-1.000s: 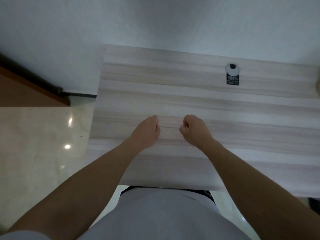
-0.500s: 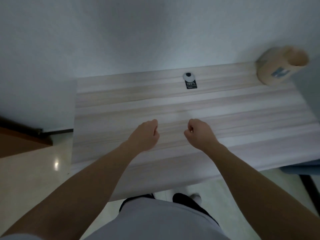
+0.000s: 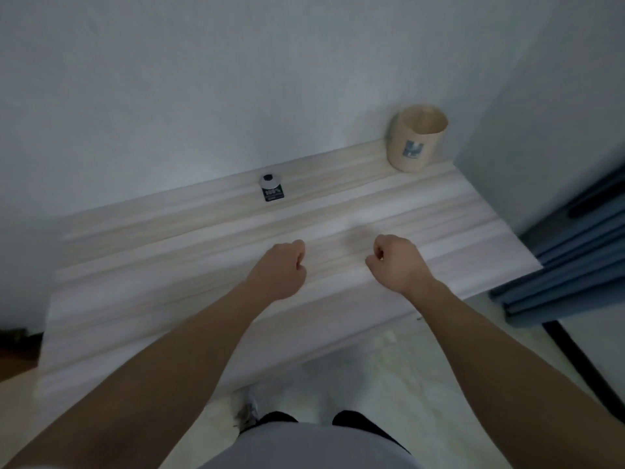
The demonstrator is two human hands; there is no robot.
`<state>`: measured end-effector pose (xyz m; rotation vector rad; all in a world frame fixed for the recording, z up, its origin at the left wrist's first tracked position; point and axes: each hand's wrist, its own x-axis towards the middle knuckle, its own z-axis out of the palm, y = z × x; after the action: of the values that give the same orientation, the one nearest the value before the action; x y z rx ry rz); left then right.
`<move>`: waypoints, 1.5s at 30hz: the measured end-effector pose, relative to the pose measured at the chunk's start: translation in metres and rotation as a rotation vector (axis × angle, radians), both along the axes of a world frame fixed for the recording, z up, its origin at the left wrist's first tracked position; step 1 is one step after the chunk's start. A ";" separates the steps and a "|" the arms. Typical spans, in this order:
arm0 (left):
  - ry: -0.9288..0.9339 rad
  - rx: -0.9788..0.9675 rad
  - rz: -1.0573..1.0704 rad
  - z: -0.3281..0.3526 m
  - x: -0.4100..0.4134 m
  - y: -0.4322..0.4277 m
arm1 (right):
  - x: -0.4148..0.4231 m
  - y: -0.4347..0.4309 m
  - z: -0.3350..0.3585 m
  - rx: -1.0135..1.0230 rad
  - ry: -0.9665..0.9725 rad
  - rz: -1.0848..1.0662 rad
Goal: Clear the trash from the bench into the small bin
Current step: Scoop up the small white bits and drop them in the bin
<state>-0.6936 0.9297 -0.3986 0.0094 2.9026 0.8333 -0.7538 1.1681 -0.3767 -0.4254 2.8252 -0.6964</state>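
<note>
Both grips are held just above the worktop (image 3: 162,265), side by side & apart. The L grip (image 3: 280,270) is curled into a fist w/ nothing seen in it; the R grip (image 3: 395,262) is fisted likewise. The trash, a small black-and-white packet (image 3: 270,189), is laid on the worktop straight beyond the L grip, well apart from it. The small bin (image 3: 417,143), beige w/ a blue mark, is stood upright beyond the R grip, slightly to its right, at the far corner. To the right of the R grip, past the worktop edge, blue fabric (image 3: 575,265) is seen.
</note>
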 end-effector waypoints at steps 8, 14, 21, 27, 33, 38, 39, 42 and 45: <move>0.094 0.009 -0.090 0.039 -0.063 0.098 | -0.030 0.111 0.039 0.005 0.015 -0.122; 0.146 0.012 -0.154 0.054 -0.125 0.129 | -0.072 0.147 0.053 0.014 0.036 -0.235; 0.169 0.042 -0.201 0.054 -0.210 0.156 | -0.128 0.172 0.067 0.049 0.058 -0.311; 0.168 0.043 -0.221 0.066 -0.267 0.183 | -0.181 0.198 0.083 0.069 0.052 -0.319; 0.155 0.012 -0.131 0.074 -0.326 0.206 | -0.259 0.218 0.074 0.024 0.124 -0.247; 0.129 -0.030 -0.017 0.076 -0.368 0.223 | -0.314 0.239 0.064 0.046 0.060 -0.177; 0.132 -0.026 0.006 0.077 -0.377 0.227 | -0.324 0.245 0.064 0.050 0.058 -0.164; 0.138 -0.022 0.044 0.081 -0.402 0.241 | -0.350 0.259 0.066 0.081 0.048 -0.123; 0.141 -0.018 0.059 0.082 -0.425 0.250 | -0.372 0.273 0.067 0.099 0.056 -0.104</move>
<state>-1.1190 1.1796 -0.3163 -0.0192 3.0562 0.8492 -1.1259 1.4414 -0.3101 -0.2878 2.9372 -0.5694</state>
